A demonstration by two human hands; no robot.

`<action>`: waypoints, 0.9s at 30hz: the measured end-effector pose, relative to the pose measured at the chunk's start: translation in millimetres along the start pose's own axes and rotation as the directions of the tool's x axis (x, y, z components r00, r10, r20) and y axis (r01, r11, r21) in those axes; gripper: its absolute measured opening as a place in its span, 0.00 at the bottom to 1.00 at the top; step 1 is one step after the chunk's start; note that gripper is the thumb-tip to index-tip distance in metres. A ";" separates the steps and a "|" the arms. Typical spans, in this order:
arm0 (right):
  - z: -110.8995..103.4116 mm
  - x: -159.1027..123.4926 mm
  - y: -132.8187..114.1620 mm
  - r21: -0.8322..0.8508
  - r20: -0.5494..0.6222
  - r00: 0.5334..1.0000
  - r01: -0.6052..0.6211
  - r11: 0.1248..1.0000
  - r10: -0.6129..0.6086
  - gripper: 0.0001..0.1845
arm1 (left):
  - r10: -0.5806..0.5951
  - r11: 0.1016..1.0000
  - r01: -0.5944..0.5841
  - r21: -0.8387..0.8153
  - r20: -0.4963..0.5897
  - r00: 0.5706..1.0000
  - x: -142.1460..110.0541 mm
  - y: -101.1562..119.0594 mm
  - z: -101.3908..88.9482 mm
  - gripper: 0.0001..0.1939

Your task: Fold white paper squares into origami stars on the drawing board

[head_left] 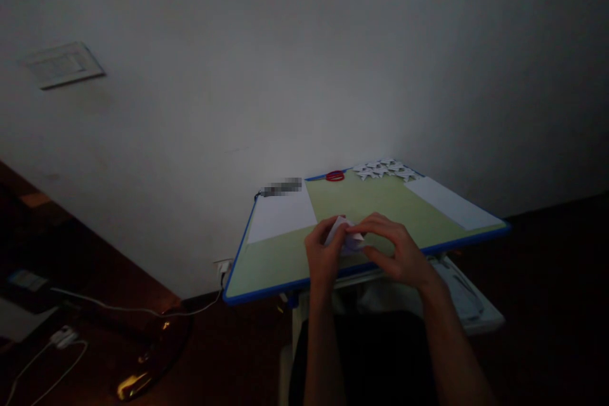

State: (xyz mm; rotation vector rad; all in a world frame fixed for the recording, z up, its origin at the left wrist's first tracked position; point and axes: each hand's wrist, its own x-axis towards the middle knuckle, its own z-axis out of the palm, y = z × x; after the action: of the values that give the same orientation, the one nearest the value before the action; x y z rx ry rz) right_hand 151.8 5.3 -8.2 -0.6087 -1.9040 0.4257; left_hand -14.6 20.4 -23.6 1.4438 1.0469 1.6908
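Observation:
Both of my hands meet over the front part of the green table top (276, 266). Between them is a small piece of folded white paper (353, 242). My left hand (324, 247) grips its left side, with the fingers curled around the edge. On the other side, my right hand (392, 246) pinches the paper's upper right part between fingers and thumb. The fingers hide some of the folds. Flat white sheets lie to the left (283, 212) and to the right (451, 203) of my hands.
Several folded white paper pieces (383, 169) sit at the back right, beside red-handled scissors (335, 176). A blurred-out object (283, 187) lies at the back left. A drawer-like tray (469, 298) juts out below the right side. A white cable (143, 311) crosses the dark floor.

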 end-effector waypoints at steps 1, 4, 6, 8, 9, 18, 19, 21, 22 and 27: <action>-2.5 -1.0 0.6 -0.017 -0.007 1.000 -0.014 1.000 0.014 0.18 | -0.001 1.000 0.001 0.001 0.015 1.000 0.0 0.5 -0.2 0.13; -6.8 -2.4 2.4 -0.053 -0.017 0.998 -0.058 0.997 0.057 0.15 | 0.001 1.000 -0.001 0.003 0.060 0.998 -0.6 2.9 -0.6 0.12; -8.3 -3.0 3.1 -0.040 0.007 0.997 -0.074 0.996 0.074 0.12 | -0.001 1.000 0.000 0.007 0.082 0.997 -1.2 4.6 -0.9 0.12; -9.9 -4.2 3.4 -0.034 0.031 0.996 -0.087 0.996 0.088 0.11 | -0.009 1.000 0.008 0.015 0.094 0.996 -1.9 5.6 -1.2 0.12; -10.8 -5.1 3.6 -0.041 0.036 0.995 -0.092 0.995 0.093 0.11 | -0.015 1.000 0.013 0.021 0.098 0.995 -2.2 5.7 -1.4 0.13; -18.6 -11.9 5.2 -0.049 0.070 0.991 -0.114 0.992 0.117 0.12 | -0.017 0.997 0.002 0.077 0.182 0.983 -4.0 7.4 -4.2 0.12; -18.6 -12.0 5.0 -0.037 0.077 0.990 -0.112 0.993 0.115 0.12 | 0.000 0.995 -0.021 0.102 0.197 0.980 -4.0 8.5 -4.5 0.12; -18.1 -12.2 4.7 -0.010 0.096 0.989 -0.114 0.993 0.114 0.12 | 0.023 0.987 -0.057 0.150 0.221 0.975 -3.9 10.3 -5.1 0.12; -17.7 -12.4 4.6 0.006 0.107 0.987 -0.120 0.993 0.119 0.11 | 0.025 0.984 -0.064 0.166 0.229 0.973 -3.9 10.8 -5.4 0.12; -16.4 -12.8 6.9 0.080 0.073 0.986 -0.155 0.985 0.149 0.09 | 0.005 0.985 -0.045 0.164 0.240 0.971 -4.1 9.5 -6.2 0.13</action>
State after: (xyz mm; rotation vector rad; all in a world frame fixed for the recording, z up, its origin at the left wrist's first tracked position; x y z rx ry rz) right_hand 172.6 3.5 -15.0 -0.6931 -1.8990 0.6295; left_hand -20.0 11.6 -17.4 1.7267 1.0602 1.4286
